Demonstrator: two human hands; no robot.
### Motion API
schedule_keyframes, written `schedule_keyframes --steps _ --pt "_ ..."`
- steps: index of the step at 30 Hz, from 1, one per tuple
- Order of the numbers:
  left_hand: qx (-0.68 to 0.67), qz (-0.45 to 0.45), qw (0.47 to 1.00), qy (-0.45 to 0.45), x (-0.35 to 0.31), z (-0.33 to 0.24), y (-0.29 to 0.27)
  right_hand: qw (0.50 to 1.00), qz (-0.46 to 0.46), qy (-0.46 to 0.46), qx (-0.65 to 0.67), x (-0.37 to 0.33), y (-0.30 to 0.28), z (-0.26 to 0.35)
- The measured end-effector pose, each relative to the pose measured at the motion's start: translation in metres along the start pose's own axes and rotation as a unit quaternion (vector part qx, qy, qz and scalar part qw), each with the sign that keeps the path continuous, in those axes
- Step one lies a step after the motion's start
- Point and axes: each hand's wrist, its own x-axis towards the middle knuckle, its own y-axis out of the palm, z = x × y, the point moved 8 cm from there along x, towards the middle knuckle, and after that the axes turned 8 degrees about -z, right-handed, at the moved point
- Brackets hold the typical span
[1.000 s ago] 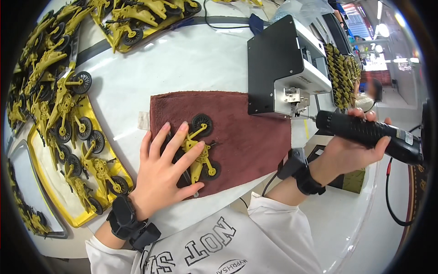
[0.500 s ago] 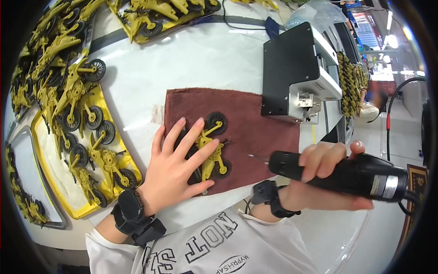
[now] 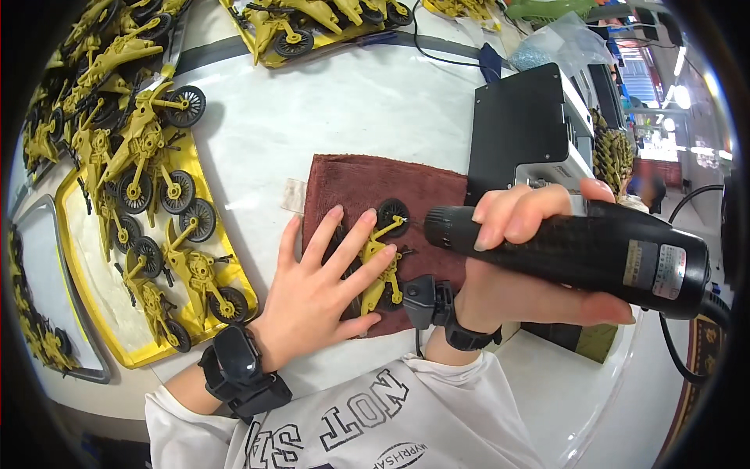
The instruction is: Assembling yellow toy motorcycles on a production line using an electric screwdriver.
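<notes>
White counter (image 3: pixel 328 102), maroon cloth (image 3: pixel 348 176) on it. Yellow toy motorcycle (image 3: pixel 384 283) is lying on the cloth, left hand (image 3: pixel 312 293) spread across it, right hand (image 3: pixel 512 293) wrapped around a black electric screwdriver (image 3: pixel 601 250) at the cloth's right.

glossy white tabletop (image 3: pixel 336 109) | bright ceiling lights (image 3: pixel 681 97), upper right

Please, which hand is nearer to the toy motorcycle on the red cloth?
The left hand: it lies spread on the motorcycle. The right hand is off to its right, holding the screwdriver.
</notes>
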Motion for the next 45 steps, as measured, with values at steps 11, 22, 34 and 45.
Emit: schedule_keyframes --steps 11,22,34,45 --pt "-0.073 -0.088 0.992 -0.046 0.015 -0.002 -0.020 1.000 0.008 0.013 -0.002 -0.002 -0.005 -0.006" --pt "-0.037 -0.220 0.973 -0.066 0.054 0.011 -0.010 0.997 0.054 0.002 0.056 0.004 -0.011 -0.013" --pt "-0.045 -0.211 0.972 -0.091 0.055 0.013 -0.007 0.995 0.028 0.069 0.063 0.011 -0.003 -0.025" --pt "-0.041 -0.246 0.965 -0.086 0.051 0.012 -0.010 0.995 0.042 0.091 0.003 0.004 0.004 -0.036"
